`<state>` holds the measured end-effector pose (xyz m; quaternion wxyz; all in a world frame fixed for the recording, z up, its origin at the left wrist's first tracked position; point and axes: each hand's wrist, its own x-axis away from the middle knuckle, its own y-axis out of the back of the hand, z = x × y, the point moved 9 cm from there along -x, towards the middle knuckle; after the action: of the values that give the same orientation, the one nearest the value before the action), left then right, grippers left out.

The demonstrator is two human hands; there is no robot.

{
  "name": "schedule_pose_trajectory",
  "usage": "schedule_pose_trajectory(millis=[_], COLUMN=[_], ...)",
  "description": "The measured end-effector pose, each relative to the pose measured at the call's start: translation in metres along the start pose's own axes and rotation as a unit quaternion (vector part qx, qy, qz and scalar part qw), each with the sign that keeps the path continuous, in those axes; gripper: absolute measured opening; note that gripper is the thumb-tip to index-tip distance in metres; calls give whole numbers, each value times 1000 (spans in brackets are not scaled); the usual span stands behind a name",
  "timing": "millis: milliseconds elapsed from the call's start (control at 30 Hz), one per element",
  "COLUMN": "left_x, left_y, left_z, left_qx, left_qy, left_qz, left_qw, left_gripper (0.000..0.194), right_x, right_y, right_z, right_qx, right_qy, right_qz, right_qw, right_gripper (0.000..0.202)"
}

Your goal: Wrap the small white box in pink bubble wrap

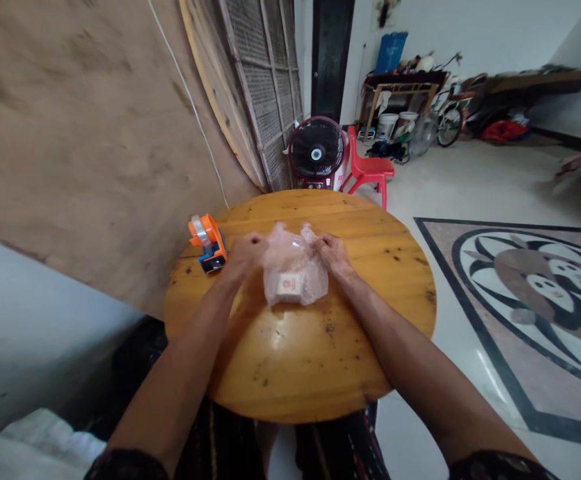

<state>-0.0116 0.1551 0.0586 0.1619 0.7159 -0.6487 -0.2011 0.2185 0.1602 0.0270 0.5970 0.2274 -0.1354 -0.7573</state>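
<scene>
A round worktop [290, 380] of varnished wood is presented, its surface glossy, marked by dark knots and crossed by visible grain. Near its middle a thin, crumpled plastic bag [315, 287] is noted, translucent and faintly pink, its upper part gathered into loose, uneven peaks. Inside the bag, at the lower part nearest the wearer, a small white box [289, 285] is contained; its form is squared and edged, and reddish print is borne on the visible face. The print cannot be read through the film.

The bag is gripped from both sides. By the fingers of the left hand [246, 255], curled inward, the upper left edge of the film is pinched; the fingertips are blurred. By the bent fingers of the right hand [334, 255], the upper right edge is held, thumb and forefinger being brought together on the film. The box itself is touched by neither hand.

Beyond the left forearm, near the worktop's edge, a tape dispenser [209, 243] of orange and blue plastic is placed, fitted with a ring-shaped roll. Past the far edge, a round fan [316, 152] with a dark mesh guard is stood beside a smooth red plastic chair [373, 167].
</scene>
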Motion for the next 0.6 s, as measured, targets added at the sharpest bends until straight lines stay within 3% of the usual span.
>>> schedule_pose_trajectory(millis=[100, 200, 433, 533, 600], left_x=[5, 9, 4, 3, 4], left_y=[19, 26, 31, 31, 28], left_z=[34, 48, 59, 56, 47], left_qx=[50, 87, 158, 181, 208], left_qy=[53, 59, 66, 49, 13], left_qz=[-20, -31, -49, -41, -21], left_qw=[997, 994, 984, 981, 978], left_gripper=[13, 9, 14, 12, 26], right_x=[-3, -2, -4, -6, -6], right_y=[7, 12, 15, 13, 8], right_z=[-4, 0, -3, -6, -6], right_qx=[44, 85, 139, 70, -8], right_qy=[-7, 7, -23, -28, -21], right_qz=[-9, -8, 13, 16, 23], right_qw=[999, 996, 990, 997, 1000], right_gripper=[19, 16, 23, 22, 19])
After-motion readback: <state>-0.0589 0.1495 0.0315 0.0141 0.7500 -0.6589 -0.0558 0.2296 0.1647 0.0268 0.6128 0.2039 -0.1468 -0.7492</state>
